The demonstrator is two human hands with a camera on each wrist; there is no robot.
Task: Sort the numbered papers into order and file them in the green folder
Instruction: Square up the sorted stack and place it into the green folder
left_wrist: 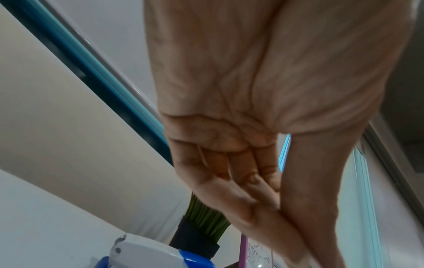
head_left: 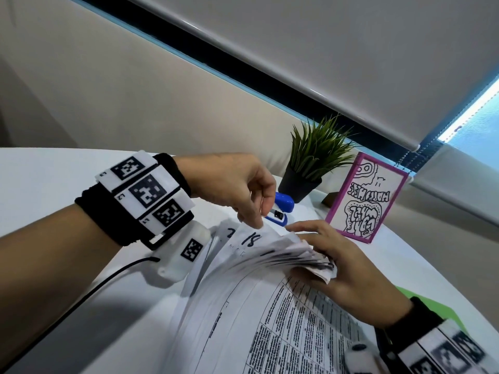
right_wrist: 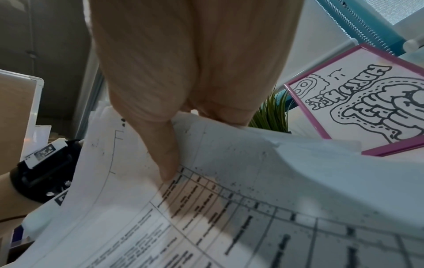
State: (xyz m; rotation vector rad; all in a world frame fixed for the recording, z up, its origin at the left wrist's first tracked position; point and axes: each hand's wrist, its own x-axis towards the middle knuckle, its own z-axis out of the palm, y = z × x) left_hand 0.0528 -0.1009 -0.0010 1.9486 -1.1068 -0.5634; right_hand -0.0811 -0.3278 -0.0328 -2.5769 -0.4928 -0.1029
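The stack of papers (head_left: 270, 306) sits on the white desk (head_left: 54, 179) around the middle-bottom of the head view, fanned out at its far corner so you get a whole row of page edges. One lifted sheet (head_left: 251, 238) has "18" handwritten on it in marker, and there's another number on the sheet behind it at about 9 o'clock from that, but it's too cut off to read. The top page nearest the camera is a printed table with tiny text.

The left hand (head_left: 237, 184) comes down from 10 o'clock, thumb and fingers (head_left: 253, 220) pinched together on the top edge of the lifted sheet. The right hand (head_left: 348, 268) is at 3 o'clock of the fan, fingers curled around the bent-up corner of the stack; in the right wrist view the thumb (right_wrist: 160, 145) presses flat on the top page and the other fingers are tucked under the sheets.

A bit of the green folder (head_left: 421, 303) peeks out at 4 o'clock, mostly hidden behind the right wrist.

Past the papers at 12 o'clock there's a blue stapler (head_left: 280, 209), just behind the left fingertips. Further back is a little potted plant (head_left: 310, 163) in a dark pot, and at 2 o'clock a pink-framed doodle picture (head_left: 364, 201) standing up.
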